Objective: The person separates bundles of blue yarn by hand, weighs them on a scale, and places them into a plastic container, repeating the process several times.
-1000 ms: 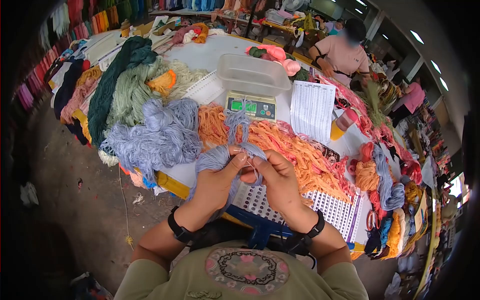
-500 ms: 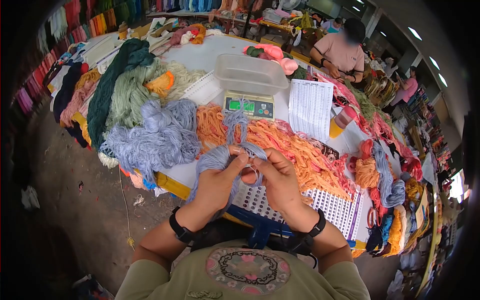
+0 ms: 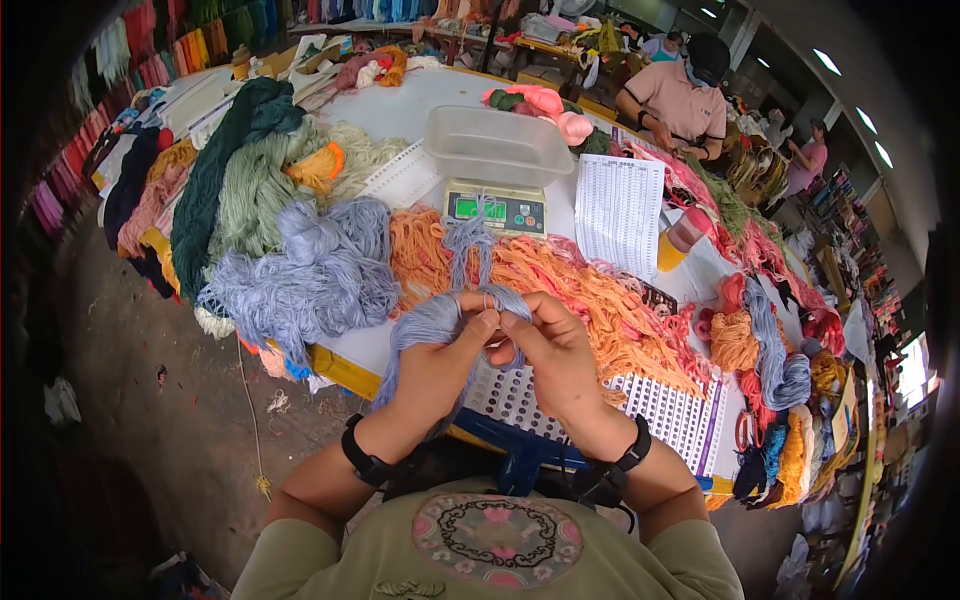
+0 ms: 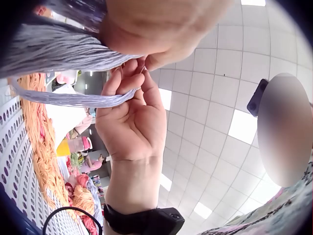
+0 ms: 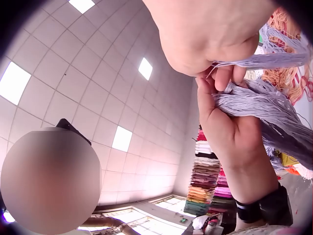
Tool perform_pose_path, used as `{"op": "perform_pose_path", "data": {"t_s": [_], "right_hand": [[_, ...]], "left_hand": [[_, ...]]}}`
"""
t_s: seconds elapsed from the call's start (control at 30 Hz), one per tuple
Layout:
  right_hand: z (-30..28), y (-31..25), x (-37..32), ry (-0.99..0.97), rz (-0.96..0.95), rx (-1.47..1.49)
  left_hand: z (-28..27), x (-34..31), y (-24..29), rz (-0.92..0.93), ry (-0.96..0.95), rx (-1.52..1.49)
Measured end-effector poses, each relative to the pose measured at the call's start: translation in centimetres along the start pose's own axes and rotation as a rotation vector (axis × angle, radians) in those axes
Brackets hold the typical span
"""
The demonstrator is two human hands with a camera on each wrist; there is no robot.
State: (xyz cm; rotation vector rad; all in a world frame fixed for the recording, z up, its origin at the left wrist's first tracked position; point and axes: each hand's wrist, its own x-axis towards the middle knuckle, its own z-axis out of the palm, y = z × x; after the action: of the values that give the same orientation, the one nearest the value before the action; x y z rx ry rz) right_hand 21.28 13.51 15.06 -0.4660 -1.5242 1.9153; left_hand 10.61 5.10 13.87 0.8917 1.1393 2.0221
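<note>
In the head view a pale lavender-blue yarn skein (image 3: 422,328) lies across both hands, close in front of the body above the table's front edge. My left hand (image 3: 438,372) grips the thick bundle, which runs down past its wrist. My right hand (image 3: 565,372) pinches at the same yarn, thumb tips nearly together. A thinner loop of strands (image 4: 73,99) crosses the right fingers in the left wrist view. Fine thread ends (image 5: 215,66) show between the fingertips in the right wrist view; the fingers partly hide where they meet.
A digital scale (image 3: 522,215) under a clear plastic tub (image 3: 545,160) stands ahead. Lavender yarn (image 3: 290,270) is heaped left, orange yarn (image 3: 590,305) right. White perforated strips (image 3: 660,412) line the front edge. A printed sheet (image 3: 618,215) stands near a yellow-and-pink bottle (image 3: 683,240). Another person (image 3: 675,100) works across the table.
Both hands stay almost in place on the lavender-blue yarn, with only small fingertip movement. The white thread between the fingertips shows less now. The person across the table has brought their hands together.
</note>
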Motion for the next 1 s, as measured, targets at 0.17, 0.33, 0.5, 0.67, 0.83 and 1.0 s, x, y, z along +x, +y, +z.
{"op": "perform_pose_path", "data": {"t_s": [0.17, 0.33, 0.5, 0.67, 0.83, 1.0], "right_hand": [[0.4, 0.2, 0.0, 0.008, -0.011, -0.026], [0.5, -0.1, 0.1, 0.122, 0.129, 0.135], [0.3, -0.2, 0.2, 0.03, 0.106, 0.015], [-1.4, -0.9, 1.4, 0.233, 0.115, 0.472], [-4.2, -3.6, 2.5, 0.009, 0.143, 0.199], [-0.5, -4.6, 0.5, -0.327, -0.09, -0.811]], "left_hand": [[0.0, 0.1, -0.6, -0.032, 0.039, -0.22], [-0.3, 0.2, -0.7, -0.095, 0.047, -0.254], [-1.1, 0.2, -0.9, -0.081, -0.065, -0.172], [-2.6, 0.7, 0.6, -0.001, -0.037, -0.045], [-3.5, 1.3, 2.7, -0.433, -0.323, -0.661], [-3.5, 1.1, 1.6, -0.405, -0.439, -0.583]]}}
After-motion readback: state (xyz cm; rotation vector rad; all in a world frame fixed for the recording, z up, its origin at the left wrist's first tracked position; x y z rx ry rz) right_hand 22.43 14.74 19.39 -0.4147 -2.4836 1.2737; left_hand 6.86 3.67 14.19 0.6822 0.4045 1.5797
